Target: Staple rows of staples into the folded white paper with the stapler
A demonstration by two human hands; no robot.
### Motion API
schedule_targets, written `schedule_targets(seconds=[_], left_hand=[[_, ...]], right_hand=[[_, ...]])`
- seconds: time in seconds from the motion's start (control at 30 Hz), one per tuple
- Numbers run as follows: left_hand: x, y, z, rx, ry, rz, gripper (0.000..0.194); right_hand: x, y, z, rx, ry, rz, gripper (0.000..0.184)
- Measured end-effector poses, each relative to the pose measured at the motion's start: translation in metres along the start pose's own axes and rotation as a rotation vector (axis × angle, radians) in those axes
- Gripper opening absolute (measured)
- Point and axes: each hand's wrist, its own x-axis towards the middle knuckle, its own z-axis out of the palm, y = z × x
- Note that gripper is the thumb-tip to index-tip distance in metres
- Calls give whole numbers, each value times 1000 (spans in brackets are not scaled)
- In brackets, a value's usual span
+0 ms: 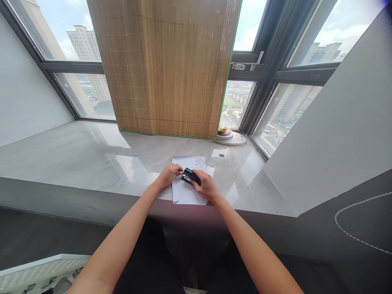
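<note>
Right hand (206, 185) around a black stapler (191, 176), left hand (167, 175) at its end, over white paper (189, 194).

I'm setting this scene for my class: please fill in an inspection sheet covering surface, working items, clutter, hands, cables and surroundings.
Surface: shiny grey tiled ledge.
Working items: black stapler over white paper, which has markings near its top right corner.
Clutter: small dark strips right of the paper, too small to identify; stacked plates by the window.
Hands: right hand grips the stapler; left hand at its front end, grip unclear.
Cables: pale cord curving at far right; no power cable seen.
Surroundings: windows, bamboo blind, white basket lower left.
</note>
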Motion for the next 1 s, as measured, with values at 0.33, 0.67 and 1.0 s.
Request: schedule_targets(seconds=[0.33, 0.67, 1.0], left_hand=[[-3, -2, -6, -44, 3, 7, 12], [-6, -2, -5, 163, -5, 60, 17], [-24, 28, -4, -290, 56, -383, 81]], right_hand=[[0, 2, 1, 9, 5, -8, 38], [1, 3, 1, 25, 9, -9, 41], [3, 9, 2, 99, 69, 13, 38]])
